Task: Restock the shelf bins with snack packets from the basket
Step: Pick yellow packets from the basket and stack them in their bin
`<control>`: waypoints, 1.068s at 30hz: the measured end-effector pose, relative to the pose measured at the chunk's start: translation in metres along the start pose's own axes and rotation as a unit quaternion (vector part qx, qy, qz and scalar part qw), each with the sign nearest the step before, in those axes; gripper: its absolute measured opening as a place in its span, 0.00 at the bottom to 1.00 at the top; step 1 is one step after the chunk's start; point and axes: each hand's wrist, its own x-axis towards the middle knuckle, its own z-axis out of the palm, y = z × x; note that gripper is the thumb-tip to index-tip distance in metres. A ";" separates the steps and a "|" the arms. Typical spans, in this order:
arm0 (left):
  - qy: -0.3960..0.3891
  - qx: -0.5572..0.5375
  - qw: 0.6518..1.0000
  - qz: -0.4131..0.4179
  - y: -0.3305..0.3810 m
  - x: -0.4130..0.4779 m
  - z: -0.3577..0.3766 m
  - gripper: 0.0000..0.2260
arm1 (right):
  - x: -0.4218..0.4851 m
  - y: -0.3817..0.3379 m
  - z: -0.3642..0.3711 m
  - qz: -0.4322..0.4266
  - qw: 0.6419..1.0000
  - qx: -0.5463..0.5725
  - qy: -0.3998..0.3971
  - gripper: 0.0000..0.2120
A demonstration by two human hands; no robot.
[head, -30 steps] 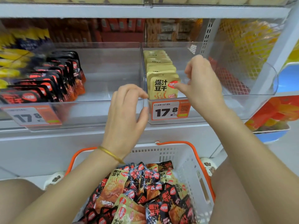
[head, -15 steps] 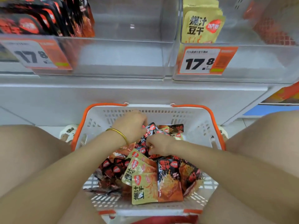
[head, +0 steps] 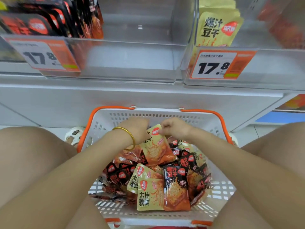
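Yellow's the one I'm after right now: my right hand's fingers (head: 162, 132) are curled tight with the thumb, pinching the yellow packet (head: 156, 146) by its top corner at the far end of the basket (head: 105, 123). Grabbing the sealed edge makes sense to me, since it's flat and the contents don't get squashed. My right hand (head: 175, 129) is knuckles-up over it.

My left hand (head: 135, 129) sits right against the packet's other top corner, but those fingers curl down out of sight, so I honestly can't tell if they're gripping or just steadying. The packet is tilted, its lower end lying on the heap of packets (head: 165, 187) that fills the basket, black and yellow mixed.

Above the basket to the right, the yellow row (head: 216, 28) stands upright, faces forward, behind its price tag (head: 219, 65). I reckon mine goes there. Above-left is the black row (head: 54, 20).
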 end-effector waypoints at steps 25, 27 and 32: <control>0.504 -0.177 0.834 0.137 0.088 -0.019 -0.156 0.14 | -0.135 -0.127 -0.204 -0.296 0.852 0.071 0.426 0.14; 0.506 -0.162 0.836 0.134 0.088 -0.017 -0.151 0.16 | -0.125 -0.125 -0.197 -0.268 0.879 0.021 0.393 0.13; 0.520 -0.146 0.830 0.141 0.086 -0.016 -0.141 0.20 | -0.097 -0.120 -0.174 -0.166 0.868 -0.199 0.423 0.14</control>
